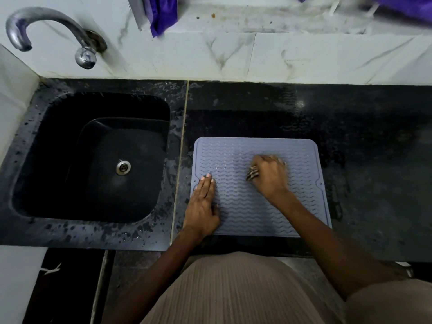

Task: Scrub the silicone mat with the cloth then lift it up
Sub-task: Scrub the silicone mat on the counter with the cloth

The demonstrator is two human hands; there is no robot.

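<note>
- Head view is showing the mat (pixel 257 185) lying flat on the black counter (pixel 374 160), near its front edge and just right of the seam beside the sink (pixel 93 157).
- The right hand (pixel 270 176) is curling closed over a bunched cloth (pixel 252 174) and pressing it onto the mat's middle, toward the mat's right edge; only a striped fold is peeking out at the thumb side.
- The left hand (pixel 203 204) is lying open and flat, fingers together, pinning the mat's left edge near its front left corner; it is gripping nothing.
- To scrub well, I would judge the flat hand should be keeping its weight on so the mat is not sliding on the wet-looking counter, while the cloth is working along the wavy ridges and out to the rim and corners.
- For the lift, a corner probably needs peeling first, since silicone tends to cling.
- Most of the cloth is hiding under the right hand, so its size is unclear.
- Whether the mat is carrying soap or dirt is hard to make out in the dim light.
- Purple fabric (pixel 163 15) on the back ledge is being cut off by the frame's top edge.
</note>
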